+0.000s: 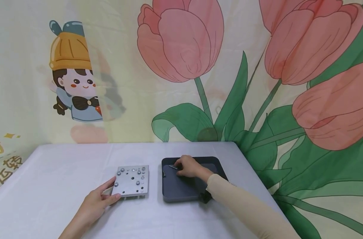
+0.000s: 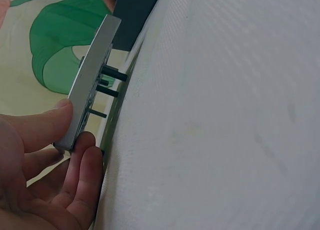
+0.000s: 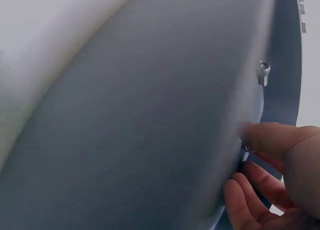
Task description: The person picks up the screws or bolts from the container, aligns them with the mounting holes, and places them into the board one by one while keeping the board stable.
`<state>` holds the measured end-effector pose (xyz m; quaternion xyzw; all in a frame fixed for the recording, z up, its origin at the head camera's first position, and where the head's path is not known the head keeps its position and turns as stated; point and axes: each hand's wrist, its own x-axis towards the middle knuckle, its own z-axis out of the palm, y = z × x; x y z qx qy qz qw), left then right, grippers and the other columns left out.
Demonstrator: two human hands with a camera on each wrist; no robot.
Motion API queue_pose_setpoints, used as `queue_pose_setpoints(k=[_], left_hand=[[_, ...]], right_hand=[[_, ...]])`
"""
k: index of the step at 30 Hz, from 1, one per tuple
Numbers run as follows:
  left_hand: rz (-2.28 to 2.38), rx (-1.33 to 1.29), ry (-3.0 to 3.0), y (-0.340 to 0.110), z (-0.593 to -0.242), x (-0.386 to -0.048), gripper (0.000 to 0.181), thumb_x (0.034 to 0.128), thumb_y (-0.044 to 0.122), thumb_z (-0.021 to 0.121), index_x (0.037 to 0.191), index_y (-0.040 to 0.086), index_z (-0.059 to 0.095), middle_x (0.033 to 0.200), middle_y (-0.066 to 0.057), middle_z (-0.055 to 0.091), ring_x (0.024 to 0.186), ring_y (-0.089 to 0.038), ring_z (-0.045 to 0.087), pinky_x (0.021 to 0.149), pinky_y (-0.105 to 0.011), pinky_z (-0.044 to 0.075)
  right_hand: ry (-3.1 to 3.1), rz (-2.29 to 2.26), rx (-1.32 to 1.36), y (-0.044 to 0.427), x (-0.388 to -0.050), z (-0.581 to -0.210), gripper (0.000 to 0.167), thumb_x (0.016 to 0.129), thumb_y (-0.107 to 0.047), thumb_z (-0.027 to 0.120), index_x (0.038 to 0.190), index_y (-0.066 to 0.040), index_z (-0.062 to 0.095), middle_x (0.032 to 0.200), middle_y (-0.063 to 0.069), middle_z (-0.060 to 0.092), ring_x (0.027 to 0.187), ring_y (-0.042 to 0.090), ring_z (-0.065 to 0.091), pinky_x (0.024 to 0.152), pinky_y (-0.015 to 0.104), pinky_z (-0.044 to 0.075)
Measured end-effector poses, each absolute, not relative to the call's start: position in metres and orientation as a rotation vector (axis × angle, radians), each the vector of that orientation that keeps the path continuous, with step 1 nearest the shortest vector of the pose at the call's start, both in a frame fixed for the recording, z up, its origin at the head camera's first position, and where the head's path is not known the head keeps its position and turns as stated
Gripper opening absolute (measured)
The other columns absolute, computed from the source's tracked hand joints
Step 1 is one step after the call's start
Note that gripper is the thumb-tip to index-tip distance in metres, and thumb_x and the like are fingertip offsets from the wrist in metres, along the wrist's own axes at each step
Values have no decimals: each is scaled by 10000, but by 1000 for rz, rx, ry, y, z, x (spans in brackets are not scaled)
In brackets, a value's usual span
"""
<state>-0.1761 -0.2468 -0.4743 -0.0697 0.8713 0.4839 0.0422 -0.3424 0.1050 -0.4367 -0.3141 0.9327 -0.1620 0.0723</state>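
Note:
A square silver metal plate [image 1: 130, 181] carries several socket-head screws, and it is held just above the white table. My left hand [image 1: 94, 203] grips its near left corner, thumb on one face and fingers behind. In the left wrist view the plate [image 2: 91, 79] stands edge-on, with screw shanks [image 2: 107, 90] sticking out below. Over the dark grey tray [image 1: 181, 192], my right hand [image 1: 189, 166] pinches a screw [image 1: 172, 167] between thumb and fingers. A second screw [image 1: 164, 174] lies by the tray's left wall; the right wrist view shows this screw [image 3: 264, 73] too.
The tray stands to the right of the plate, with a gap of white tablecloth [image 1: 155, 186] between them. A black object [image 1: 204, 197] shows under my right wrist at the tray's near edge. Behind the table hangs a tulip-printed curtain [image 1: 181, 109].

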Motion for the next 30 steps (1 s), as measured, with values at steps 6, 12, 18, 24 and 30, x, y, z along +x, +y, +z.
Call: queue_pose_setpoints(k=[6,12,18,24,30], left_hand=[[1469,-206,2680,-247,-474,-175,868,958,369,806,1675,194,352,1646,-192,438,956,-174,610,688,-271,462],[1492,-222,2652,-249,-477,-174,871,954,356,811,1676,195,351,1647,-184,438,913,-174,587,653,-275,460],[1505,-218,2656,-249,-478,-174,875,950,361,815,1676,203,353,1645,-180,442,919,-171,594,650,-275,468],[1504,-202,2669,-248,-477,-175,870,951,349,815,1673,190,358,1637,-193,448,914,-169,600,650,-275,471],[1503,-199,2673,-248,-476,-176,870,950,350,817,1672,184,360,1633,-196,454,940,-174,602,664,-272,479]], right_hand=[[2848,-502,-944,103,-339,-440,146,909,-100,837,1053,-86,819,973,55,703,919,180,582,872,392,500],[2806,-515,-906,96,-335,-441,275,902,-130,854,1166,-82,793,1057,48,725,963,164,619,903,362,529],[2731,-526,-990,89,-333,-437,385,919,-97,830,1293,-88,738,1179,63,744,1057,177,665,937,332,544],[2691,-527,-1055,87,-334,-432,372,932,-47,805,1295,-102,747,1176,53,748,1025,153,677,901,300,551],[2682,-432,-1102,82,-335,-427,332,952,-17,778,1258,-145,774,1219,15,737,1009,134,670,885,264,534]])
